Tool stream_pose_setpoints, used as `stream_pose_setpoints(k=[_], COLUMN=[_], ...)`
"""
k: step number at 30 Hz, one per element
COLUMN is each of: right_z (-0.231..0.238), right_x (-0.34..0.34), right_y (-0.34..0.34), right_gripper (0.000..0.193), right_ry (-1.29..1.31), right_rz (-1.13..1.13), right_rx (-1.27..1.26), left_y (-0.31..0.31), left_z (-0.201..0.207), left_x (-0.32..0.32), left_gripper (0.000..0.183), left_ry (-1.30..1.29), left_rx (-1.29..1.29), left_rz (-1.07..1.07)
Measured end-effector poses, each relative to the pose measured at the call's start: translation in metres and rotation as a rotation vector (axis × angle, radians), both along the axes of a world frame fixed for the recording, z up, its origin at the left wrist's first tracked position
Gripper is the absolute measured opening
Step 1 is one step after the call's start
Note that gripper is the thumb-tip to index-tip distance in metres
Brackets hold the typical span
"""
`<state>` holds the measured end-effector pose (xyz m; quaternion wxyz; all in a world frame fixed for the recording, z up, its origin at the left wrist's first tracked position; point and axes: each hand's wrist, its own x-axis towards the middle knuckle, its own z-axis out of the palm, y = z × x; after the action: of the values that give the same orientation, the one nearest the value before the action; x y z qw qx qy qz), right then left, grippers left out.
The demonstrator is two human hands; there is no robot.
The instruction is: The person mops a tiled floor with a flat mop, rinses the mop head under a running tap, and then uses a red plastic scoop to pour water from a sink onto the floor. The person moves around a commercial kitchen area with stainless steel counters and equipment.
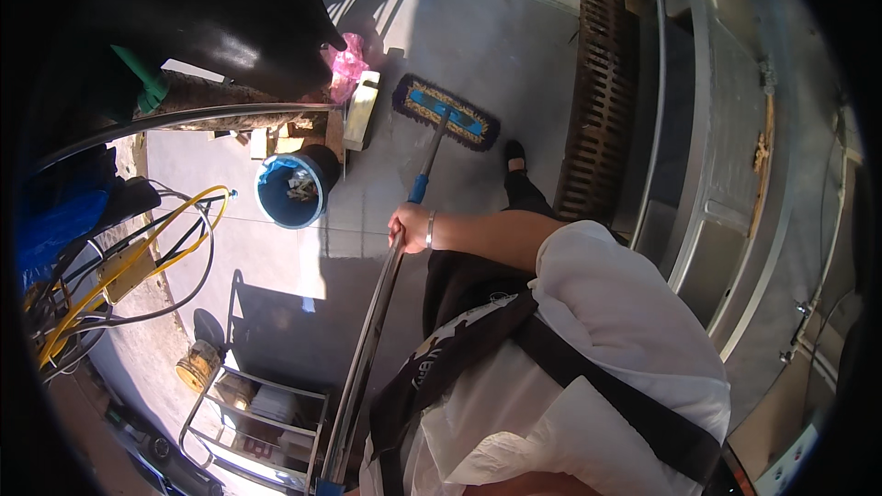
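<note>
Right hand: gripping grey metal pole
Left hand: unseen, cannot tell
Purple-fringed rectangular blue-backed mop: seemingly wiping grey floor
Next stroke: probably needs steady pole

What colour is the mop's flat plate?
The mop plate is bright blue; the head view shows it best.

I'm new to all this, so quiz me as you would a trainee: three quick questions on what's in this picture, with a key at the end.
1. What is the right hand gripping?
2. True or false: in the picture, the blue bucket stands to the left of the mop head.
3. Choose one: what colour is the crumpled bundle near the top of the picture?
a) green
b) pink
c) orange

Key:
1. The mop pole.
2. True.
3. b) pink.
</note>
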<state>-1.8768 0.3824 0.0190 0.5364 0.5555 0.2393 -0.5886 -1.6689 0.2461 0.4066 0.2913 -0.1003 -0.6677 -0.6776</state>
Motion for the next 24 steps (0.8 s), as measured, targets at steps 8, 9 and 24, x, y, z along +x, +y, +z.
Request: stream_pose_setpoints(k=[8, 9, 24], right_z=[-0.051, -0.055, -0.126], right_x=[-0.26, -0.287, -0.397], right_y=[0.156, 0.176, 0.493], right_gripper=[0.021, 0.02, 0.028], right_ry=[0.229, 0.262, 0.187], right_rz=[-0.317, -0.362, -0.547], right_rx=[-0.073, -0.081, 0.307], left_y=[0.089, 0.099, 0.264], left_z=[-0.066, -0.072, -0.194], left_x=[-0.19, -0.221, -0.388], left_gripper=[0.034, 0.036, 0.015], left_ry=[-0.105, -0.11, -0.636], left_rx=[-0.029, -0.031, 0.568], left_rz=[-0.215, -0.246, -0.176])
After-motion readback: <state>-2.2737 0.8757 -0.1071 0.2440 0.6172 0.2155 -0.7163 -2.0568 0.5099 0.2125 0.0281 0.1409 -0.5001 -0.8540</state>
